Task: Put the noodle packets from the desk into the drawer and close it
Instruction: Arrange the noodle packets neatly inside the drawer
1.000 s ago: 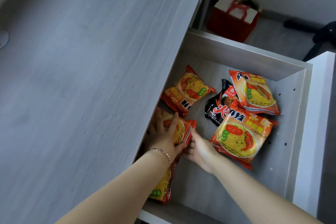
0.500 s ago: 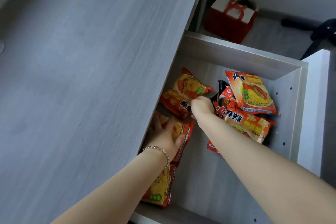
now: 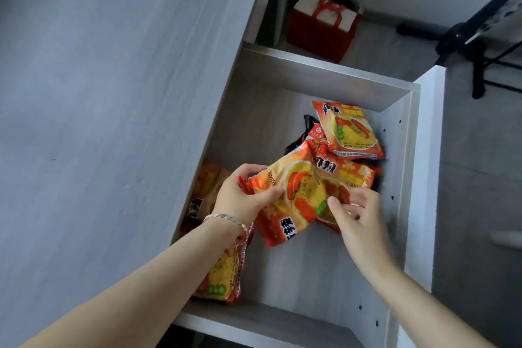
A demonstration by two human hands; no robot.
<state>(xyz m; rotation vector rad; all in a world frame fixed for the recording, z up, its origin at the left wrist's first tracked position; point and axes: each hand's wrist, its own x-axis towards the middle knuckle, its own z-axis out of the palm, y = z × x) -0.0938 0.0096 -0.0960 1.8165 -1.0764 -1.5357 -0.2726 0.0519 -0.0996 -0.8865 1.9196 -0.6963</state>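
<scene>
The grey wooden drawer (image 3: 316, 76) stands pulled out from under the desk (image 3: 113, 121). Both hands hold one orange noodle packet (image 3: 296, 195) above the drawer's middle. My left hand (image 3: 240, 198) grips its left end, my right hand (image 3: 358, 215) pinches its right edge. Another orange packet (image 3: 350, 130) lies at the far right on a black packet (image 3: 308, 133). A further orange packet (image 3: 353, 175) lies under the held one. Two more orange packets (image 3: 220, 282) lie along the left side, partly hidden by my left forearm and the desk.
A red and white gift bag (image 3: 322, 25) stands on the floor beyond the drawer. A black tripod (image 3: 480, 45) stands at the upper right. The drawer's white front panel (image 3: 429, 150) runs along the right. The desk top shows no packets.
My right hand picked up the packet from the drawer's left middle and brought it toward the centre. My left hand left the packets by the desk edge and took hold of its other end.
</scene>
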